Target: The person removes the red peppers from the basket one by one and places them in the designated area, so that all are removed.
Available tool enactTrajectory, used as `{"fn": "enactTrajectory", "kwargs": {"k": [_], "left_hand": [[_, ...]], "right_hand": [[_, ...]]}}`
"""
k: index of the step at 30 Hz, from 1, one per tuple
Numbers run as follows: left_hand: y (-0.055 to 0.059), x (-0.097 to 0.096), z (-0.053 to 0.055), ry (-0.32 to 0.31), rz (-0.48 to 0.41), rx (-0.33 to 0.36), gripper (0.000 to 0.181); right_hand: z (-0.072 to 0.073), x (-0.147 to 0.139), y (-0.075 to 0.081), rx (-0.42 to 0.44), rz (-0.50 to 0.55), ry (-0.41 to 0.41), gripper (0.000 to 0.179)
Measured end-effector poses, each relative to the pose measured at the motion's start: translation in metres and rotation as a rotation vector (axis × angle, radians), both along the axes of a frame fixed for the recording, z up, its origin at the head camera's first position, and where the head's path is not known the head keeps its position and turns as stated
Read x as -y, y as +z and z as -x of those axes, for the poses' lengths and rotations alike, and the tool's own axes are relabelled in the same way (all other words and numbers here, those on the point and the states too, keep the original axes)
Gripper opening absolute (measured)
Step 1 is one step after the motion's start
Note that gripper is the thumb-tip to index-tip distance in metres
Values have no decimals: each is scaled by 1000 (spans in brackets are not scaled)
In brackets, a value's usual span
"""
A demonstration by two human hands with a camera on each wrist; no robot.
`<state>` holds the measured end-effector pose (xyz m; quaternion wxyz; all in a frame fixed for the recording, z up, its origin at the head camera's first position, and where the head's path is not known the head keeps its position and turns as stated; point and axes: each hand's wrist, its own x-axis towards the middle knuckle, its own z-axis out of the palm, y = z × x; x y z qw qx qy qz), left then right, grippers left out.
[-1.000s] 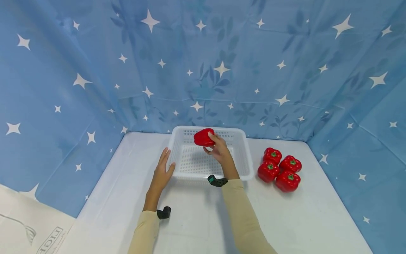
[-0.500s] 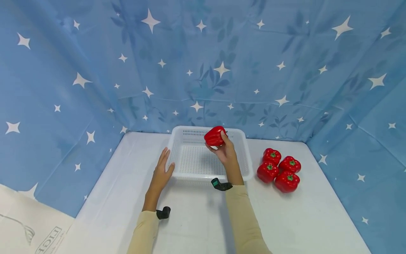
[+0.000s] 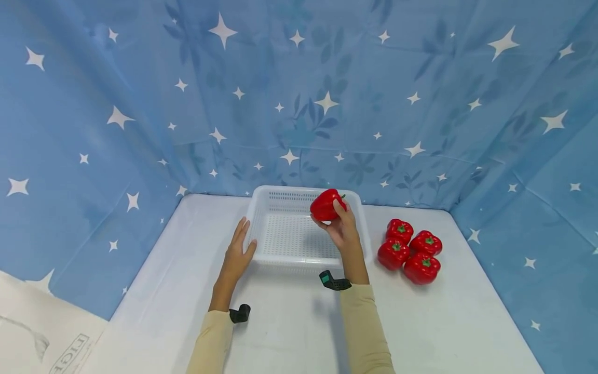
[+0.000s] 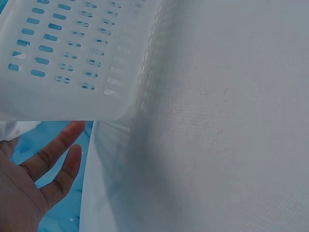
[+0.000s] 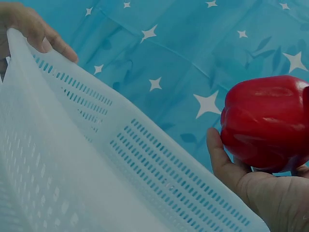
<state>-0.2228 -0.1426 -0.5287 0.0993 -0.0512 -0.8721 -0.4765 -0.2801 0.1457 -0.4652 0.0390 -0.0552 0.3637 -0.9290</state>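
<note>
My right hand [image 3: 344, 232] grips a red bell pepper [image 3: 324, 205] above the right part of a white plastic basket [image 3: 289, 259]. The pepper's green stem points to the right. In the right wrist view, fingers and palm support the pepper [image 5: 263, 121] from below, beyond the basket's perforated wall [image 5: 169, 179]. My left hand [image 3: 237, 254] lies along the basket's left rim, fingers straight and thumb spread. Seen from the left wrist, the left hand [image 4: 24, 193] is beside the basket corner [image 4: 96, 106], its fingertips partly hidden behind it.
Several red bell peppers [image 3: 394, 254] with green stems stand in a cluster to the right of the basket on the white tabletop [image 3: 289, 322]. A blue star-patterned curtain [image 3: 261, 119] rises behind the table and along both sides.
My right hand has drawn the bell pepper rightward over the basket and turned it, so its stem now shows. My left hand stays at the left rim.
</note>
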Motion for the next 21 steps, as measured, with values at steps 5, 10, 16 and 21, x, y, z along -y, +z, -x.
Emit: {"fn": "enactTrajectory", "kwargs": {"k": [5, 10, 16, 21], "left_hand": [[0, 1, 1, -2, 2, 13, 62], [-2, 1, 0, 5, -7, 16, 62], [-1, 1, 0, 5, -11, 7, 62], [-1, 1, 1, 6, -13, 8, 62]], "right_hand": [[-10, -6, 2, -4, -98, -49, 37], [-21, -13, 2, 17, -216, -95, 49], [-32, -23, 1, -23, -336, -143, 57], [-42, -32, 1, -66, -356, -167, 53]]}}
